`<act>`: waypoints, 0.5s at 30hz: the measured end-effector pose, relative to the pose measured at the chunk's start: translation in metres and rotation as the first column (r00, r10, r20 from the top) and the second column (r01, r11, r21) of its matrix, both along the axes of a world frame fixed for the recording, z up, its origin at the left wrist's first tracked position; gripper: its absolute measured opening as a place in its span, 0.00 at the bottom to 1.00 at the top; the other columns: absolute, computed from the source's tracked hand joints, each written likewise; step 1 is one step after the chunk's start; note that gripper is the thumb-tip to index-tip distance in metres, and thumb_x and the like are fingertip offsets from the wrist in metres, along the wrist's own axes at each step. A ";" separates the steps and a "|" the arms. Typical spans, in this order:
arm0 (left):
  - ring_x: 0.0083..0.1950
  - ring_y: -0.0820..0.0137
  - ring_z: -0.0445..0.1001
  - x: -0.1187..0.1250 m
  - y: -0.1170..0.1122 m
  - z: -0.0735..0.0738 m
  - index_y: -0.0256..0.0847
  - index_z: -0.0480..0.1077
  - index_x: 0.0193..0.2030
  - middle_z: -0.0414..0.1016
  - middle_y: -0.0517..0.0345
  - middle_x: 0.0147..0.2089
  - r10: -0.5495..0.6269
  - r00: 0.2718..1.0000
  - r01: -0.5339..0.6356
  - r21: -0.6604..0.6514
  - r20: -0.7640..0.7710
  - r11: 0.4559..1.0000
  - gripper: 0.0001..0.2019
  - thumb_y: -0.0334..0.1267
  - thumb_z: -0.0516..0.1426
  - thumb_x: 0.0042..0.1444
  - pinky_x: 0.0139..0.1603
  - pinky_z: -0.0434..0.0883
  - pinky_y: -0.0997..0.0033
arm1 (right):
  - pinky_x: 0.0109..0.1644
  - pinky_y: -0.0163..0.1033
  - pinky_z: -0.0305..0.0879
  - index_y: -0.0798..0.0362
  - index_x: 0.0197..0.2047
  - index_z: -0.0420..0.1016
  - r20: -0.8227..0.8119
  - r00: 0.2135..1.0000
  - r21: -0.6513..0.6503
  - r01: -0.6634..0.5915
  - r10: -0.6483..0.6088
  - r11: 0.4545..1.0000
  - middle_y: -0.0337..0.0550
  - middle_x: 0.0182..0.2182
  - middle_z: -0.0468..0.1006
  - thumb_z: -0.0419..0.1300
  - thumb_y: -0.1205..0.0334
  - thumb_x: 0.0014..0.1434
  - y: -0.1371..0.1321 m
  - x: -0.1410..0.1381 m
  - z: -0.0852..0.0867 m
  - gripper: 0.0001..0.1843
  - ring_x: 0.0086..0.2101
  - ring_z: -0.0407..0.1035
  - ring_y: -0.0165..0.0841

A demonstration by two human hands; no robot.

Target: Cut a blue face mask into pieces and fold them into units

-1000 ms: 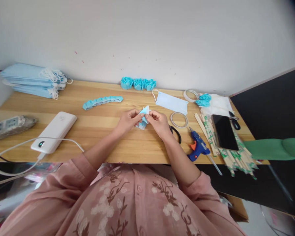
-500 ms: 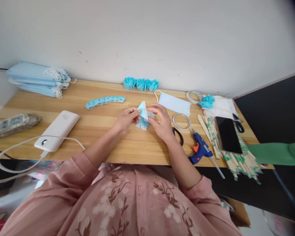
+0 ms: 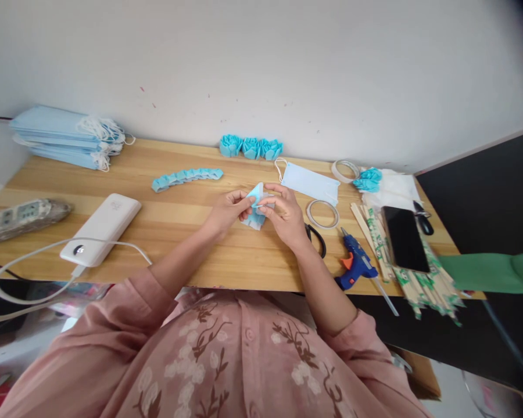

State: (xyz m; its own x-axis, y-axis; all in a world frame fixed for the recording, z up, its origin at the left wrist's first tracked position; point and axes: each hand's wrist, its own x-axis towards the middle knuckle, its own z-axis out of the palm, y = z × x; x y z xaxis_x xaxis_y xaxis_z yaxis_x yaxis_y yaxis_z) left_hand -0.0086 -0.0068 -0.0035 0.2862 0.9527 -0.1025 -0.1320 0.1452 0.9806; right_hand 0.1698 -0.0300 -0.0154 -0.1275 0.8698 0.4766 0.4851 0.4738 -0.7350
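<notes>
Between the thumb and fingers of my left hand (image 3: 227, 211) is a folded piece of light blue face-mask fabric (image 3: 256, 193), its top shaped to a point. My right hand (image 3: 286, 217) pinches the pale right edge of the same piece. More blue fabric (image 3: 255, 221) shows just under the fingers; I cannot tell whether it is joined to the folded piece. A strip of folded blue fabric pieces (image 3: 187, 177) lies to the left, beyond my left hand. Several blue fabric roses (image 3: 251, 148) stand by the wall. A flat face mask (image 3: 310, 183) lies beyond my right hand.
Right of my right arm are a black loop handle (image 3: 318, 241), a tape ring (image 3: 322, 215), a blue glue gun (image 3: 355, 264), wrapped chopsticks (image 3: 427, 290) and a phone (image 3: 404, 239). A white power bank (image 3: 102, 229), a power strip (image 3: 24, 219) and stacked masks (image 3: 65, 136) occupy the left.
My right fingers have moved left onto the fabric's edge, and the pointed piece has narrowed and turned slightly. My left hand keeps its hold.
</notes>
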 end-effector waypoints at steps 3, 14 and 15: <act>0.22 0.78 0.64 0.001 -0.001 0.000 0.38 0.68 0.26 0.69 0.63 0.22 0.007 0.999 -0.006 0.032 -0.036 0.999 0.17 0.50 0.65 0.48 0.27 0.63 0.75 | 0.58 0.50 0.66 0.47 0.37 0.79 -0.063 0.998 -0.062 -0.010 0.006 0.998 0.45 0.51 0.77 0.62 0.57 0.62 0.001 0.000 -0.002 0.05 0.53 0.71 0.40; 0.23 0.78 0.64 0.001 -0.003 0.000 0.39 0.67 0.25 0.69 0.62 0.23 -0.002 0.993 0.011 0.079 -0.115 0.997 0.17 0.50 0.64 0.50 0.27 0.64 0.75 | 0.45 0.40 0.70 0.50 0.31 0.73 -0.225 0.973 -0.258 -0.005 -0.055 0.966 0.39 0.34 0.80 0.63 0.55 0.57 -0.001 -0.006 0.000 0.09 0.35 0.73 0.32; 0.23 0.78 0.64 0.002 -0.003 0.000 0.39 0.67 0.25 0.69 0.62 0.23 -0.002 0.994 0.011 0.079 -0.113 0.997 0.17 0.50 0.64 0.50 0.27 0.64 0.75 | 0.44 0.39 0.69 0.50 0.31 0.73 -0.233 0.971 -0.267 -0.007 -0.057 0.964 0.39 0.33 0.80 0.64 0.55 0.57 -0.001 -0.006 -0.001 0.09 0.34 0.72 0.32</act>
